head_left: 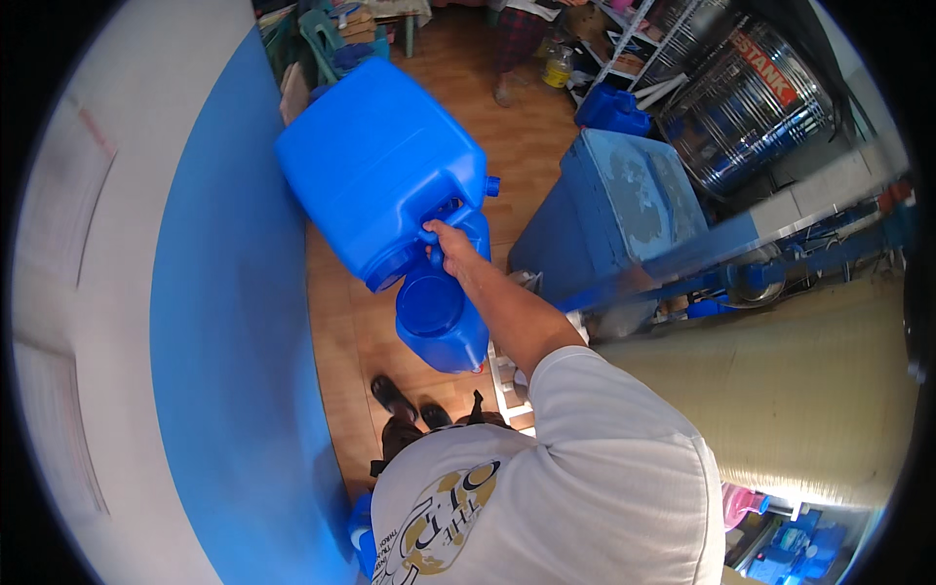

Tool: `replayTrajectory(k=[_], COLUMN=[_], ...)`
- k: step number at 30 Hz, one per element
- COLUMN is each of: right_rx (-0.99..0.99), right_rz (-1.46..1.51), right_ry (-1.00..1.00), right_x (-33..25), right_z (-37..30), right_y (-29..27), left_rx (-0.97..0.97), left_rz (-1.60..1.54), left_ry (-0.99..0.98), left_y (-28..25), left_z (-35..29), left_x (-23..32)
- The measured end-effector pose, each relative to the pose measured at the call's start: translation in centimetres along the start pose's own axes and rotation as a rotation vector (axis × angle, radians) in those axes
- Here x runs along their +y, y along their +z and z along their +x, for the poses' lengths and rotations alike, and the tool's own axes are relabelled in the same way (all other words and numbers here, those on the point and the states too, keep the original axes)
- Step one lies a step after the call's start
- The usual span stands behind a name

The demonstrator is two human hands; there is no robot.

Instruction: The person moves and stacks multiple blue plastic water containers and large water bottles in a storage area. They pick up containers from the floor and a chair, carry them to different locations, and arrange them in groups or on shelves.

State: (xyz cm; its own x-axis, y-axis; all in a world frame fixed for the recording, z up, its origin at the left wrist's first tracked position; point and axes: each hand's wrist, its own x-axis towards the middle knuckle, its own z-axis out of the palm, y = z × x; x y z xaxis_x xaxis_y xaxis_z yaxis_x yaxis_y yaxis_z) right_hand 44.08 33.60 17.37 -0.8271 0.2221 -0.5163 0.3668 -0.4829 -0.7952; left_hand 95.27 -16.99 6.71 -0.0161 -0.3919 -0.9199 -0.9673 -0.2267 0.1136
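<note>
My right hand [447, 244] is closed around the handle of a large blue jerrycan [366, 146], which is tilted in front of me. A smaller blue jug [441, 312] with a wide round lid hangs or stands right below the same hand. Its handle is close to my fingers, and I cannot tell whether they grip it too. A small capped spout [492, 186] sticks out from the large can's right side. My left hand is out of view. At the lower left, part of another blue container [363, 536] shows beside my shirt.
A blue-and-white wall [229, 322] runs close along the left. To the right stand a blue bin with a worn lid [648, 195], a shiny metal tank [746, 107] and a large pale cylinder [770, 380]. Another person [522, 44] is at the far end, near green chairs [322, 39].
</note>
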Motion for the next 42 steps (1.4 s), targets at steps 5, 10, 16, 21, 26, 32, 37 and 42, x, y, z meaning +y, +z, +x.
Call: replayTrajectory(k=[5, 10, 16, 21, 26, 32, 37, 42], right_rx=[0.002, 0.002, -0.026, 0.005, 0.122, 0.294, 0.378, 0.584], right_rz=[0.018, -0.031, -0.059, -0.079, -0.198, -0.213, -0.119, -0.061], right_ry=[0.041, -0.029, -0.081, -0.086, -0.081, -0.054, -0.153, -0.293], right_x=[0.1, -1.1, -3.9, -10.3, -17.1, -25.8, -32.5, -39.6], right_z=[0.9, 1.0, 3.9, 11.9, 21.2, 29.8, 34.1, 34.2], right_y=[0.2, -2.2, -5.0, -9.1, -15.0, -23.3, -33.9, -44.3], left_rx=[-0.013, -0.047, -0.080, -0.083, -0.058, -0.073, -0.110, -0.161], left_rz=[0.017, 0.054, 0.126, 0.183, 0.311, 0.437, 0.548, 0.669], left_ry=[0.089, 0.152, 0.204, 0.219, 0.237, 0.267, 0.312, 0.381], left_y=[0.0, 2.2, 6.2, 14.3, 24.5, 37.1, 48.0, 60.0], left_z=[0.4, 1.6, 0.9, -1.9, -6.4, -10.5, -12.0, -15.4], left_x=[5.2, 10.0, 17.3, 26.5, 38.3, 51.8, 63.0, 74.5])
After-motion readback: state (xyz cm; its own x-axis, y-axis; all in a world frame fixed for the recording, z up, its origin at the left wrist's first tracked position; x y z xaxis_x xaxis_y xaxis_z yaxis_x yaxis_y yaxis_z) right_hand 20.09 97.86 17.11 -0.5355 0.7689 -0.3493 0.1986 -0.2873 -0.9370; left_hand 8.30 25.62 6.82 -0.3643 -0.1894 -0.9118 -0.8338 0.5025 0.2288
